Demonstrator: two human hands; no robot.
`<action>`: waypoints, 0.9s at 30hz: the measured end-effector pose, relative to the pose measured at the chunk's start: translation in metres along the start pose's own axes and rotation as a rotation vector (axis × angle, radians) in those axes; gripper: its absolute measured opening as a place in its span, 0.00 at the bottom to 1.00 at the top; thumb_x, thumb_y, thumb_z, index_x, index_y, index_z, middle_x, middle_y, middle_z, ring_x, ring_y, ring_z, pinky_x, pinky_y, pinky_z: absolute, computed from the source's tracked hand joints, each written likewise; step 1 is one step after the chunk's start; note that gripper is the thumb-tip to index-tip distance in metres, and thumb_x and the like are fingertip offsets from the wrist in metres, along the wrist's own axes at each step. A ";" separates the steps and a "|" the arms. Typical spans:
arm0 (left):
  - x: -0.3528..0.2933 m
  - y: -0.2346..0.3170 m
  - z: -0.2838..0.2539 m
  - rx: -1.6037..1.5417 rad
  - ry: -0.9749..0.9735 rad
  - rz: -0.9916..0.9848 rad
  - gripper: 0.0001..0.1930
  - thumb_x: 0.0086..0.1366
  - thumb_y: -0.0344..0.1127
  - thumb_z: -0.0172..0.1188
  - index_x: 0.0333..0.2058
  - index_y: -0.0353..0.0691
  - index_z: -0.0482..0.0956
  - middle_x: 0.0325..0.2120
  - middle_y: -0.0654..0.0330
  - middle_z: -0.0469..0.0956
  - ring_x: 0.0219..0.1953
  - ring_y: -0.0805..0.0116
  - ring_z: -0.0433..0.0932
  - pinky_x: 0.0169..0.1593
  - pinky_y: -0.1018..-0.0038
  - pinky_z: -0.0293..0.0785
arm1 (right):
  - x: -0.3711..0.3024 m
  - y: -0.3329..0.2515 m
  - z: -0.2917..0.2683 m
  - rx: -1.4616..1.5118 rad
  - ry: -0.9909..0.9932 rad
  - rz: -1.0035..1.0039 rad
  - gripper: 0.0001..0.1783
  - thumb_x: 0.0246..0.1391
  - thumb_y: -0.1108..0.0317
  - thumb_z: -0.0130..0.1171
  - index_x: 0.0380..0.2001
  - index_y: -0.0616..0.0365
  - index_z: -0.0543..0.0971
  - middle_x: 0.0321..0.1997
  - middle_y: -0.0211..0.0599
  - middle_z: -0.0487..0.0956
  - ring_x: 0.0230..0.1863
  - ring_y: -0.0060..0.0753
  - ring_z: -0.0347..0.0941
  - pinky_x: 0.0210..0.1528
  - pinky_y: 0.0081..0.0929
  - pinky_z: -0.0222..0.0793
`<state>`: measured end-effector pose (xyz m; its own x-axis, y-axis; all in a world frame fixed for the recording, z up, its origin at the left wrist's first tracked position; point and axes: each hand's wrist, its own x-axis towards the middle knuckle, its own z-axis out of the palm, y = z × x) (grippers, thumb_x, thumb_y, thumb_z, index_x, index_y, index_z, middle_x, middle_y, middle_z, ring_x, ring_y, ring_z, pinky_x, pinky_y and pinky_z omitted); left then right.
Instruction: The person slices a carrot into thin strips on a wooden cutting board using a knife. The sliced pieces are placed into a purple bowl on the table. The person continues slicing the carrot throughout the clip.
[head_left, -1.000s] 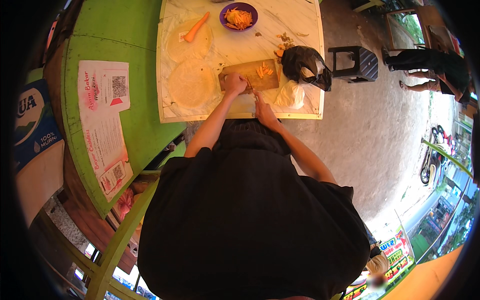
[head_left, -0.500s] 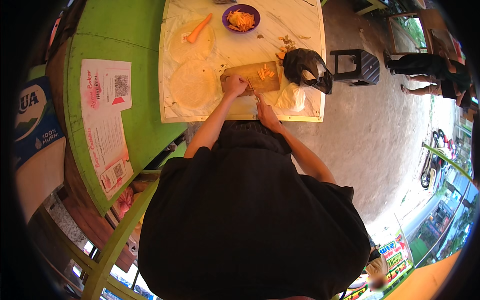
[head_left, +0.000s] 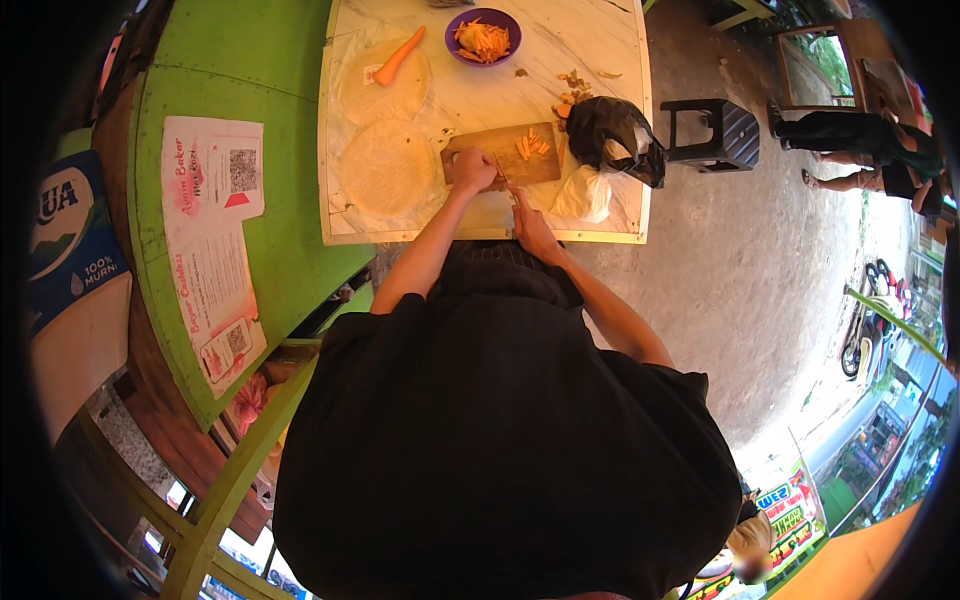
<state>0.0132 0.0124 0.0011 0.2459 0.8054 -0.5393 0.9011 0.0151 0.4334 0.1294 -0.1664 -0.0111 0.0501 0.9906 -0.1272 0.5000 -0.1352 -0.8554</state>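
Little has shifted since earlier: left hand (head_left: 474, 168) still presses down on the carrot piece on the board (head_left: 500, 155), upper centre, right hand (head_left: 530, 225) gripping what seems a knife, so slices want curled fingertips.

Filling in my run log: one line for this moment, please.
left hand: on cutting board | right hand: near board edge | carrot sticks: on board

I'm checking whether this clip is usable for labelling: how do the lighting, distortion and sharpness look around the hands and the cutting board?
Head view: even daylight, no harsh glare on the marble table; strong fisheye bends its edges and leaves a black rim; left hand, right hand and cutting board are small and far off, fine detail soft; the black shirt fills the middle.
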 end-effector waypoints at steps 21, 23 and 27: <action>0.018 -0.019 0.017 -0.104 0.005 0.056 0.06 0.59 0.33 0.65 0.31 0.43 0.91 0.31 0.51 0.88 0.36 0.55 0.87 0.41 0.61 0.82 | 0.005 0.014 -0.001 -0.072 -0.040 -0.073 0.29 0.71 0.73 0.46 0.73 0.57 0.58 0.49 0.68 0.78 0.34 0.77 0.75 0.38 0.64 0.69; 0.016 -0.015 0.017 -0.099 0.024 0.065 0.06 0.59 0.33 0.65 0.32 0.43 0.91 0.31 0.51 0.88 0.36 0.55 0.87 0.42 0.61 0.82 | 0.007 0.016 -0.006 -0.061 -0.039 -0.067 0.31 0.70 0.73 0.46 0.74 0.54 0.57 0.42 0.71 0.79 0.34 0.77 0.75 0.38 0.64 0.69; 0.018 -0.015 0.018 -0.110 -0.002 0.027 0.06 0.59 0.32 0.65 0.32 0.42 0.90 0.30 0.51 0.87 0.34 0.54 0.86 0.41 0.61 0.82 | 0.008 0.015 -0.005 -0.046 -0.038 0.003 0.31 0.70 0.73 0.45 0.74 0.54 0.58 0.41 0.71 0.79 0.34 0.77 0.75 0.38 0.64 0.69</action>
<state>0.0108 0.0159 -0.0278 0.2707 0.8052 -0.5275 0.8492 0.0584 0.5249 0.1411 -0.1607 -0.0222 0.0188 0.9886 -0.1496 0.5391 -0.1360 -0.8312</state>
